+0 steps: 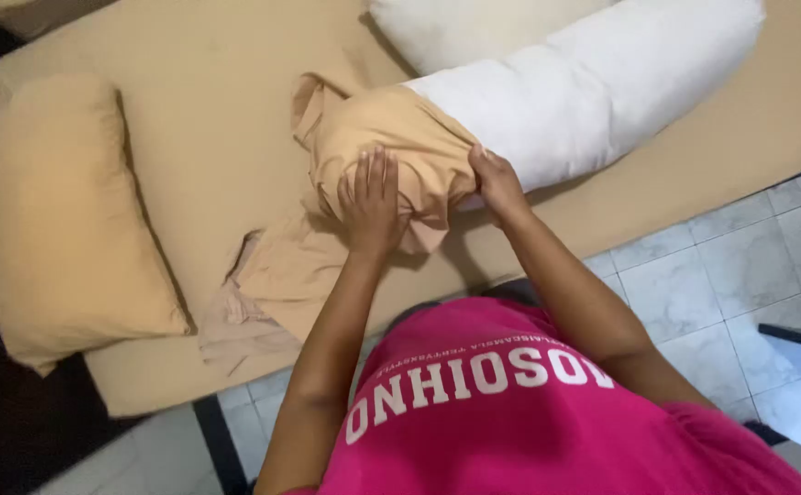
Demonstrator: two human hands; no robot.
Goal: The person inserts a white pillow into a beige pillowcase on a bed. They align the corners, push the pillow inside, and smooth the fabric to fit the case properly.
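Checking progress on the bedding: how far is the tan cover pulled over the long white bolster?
Partly on. The tan cover bunches over the near end only; the rest of the white bolster is bare.

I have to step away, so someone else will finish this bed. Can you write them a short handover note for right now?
Left hand: flat on the tan cover, fingers spread, pressing its bunched end.
Right hand: gripping the cover's edge where it meets the white bolster.
Position: bolster lies across the mattress; a cased tan pillow sits at the left, a bare white pillow behind.
Done: cover is over one end of the bolster.
Left: most of the bolster is bare; loose fabric trails toward the mattress edge.
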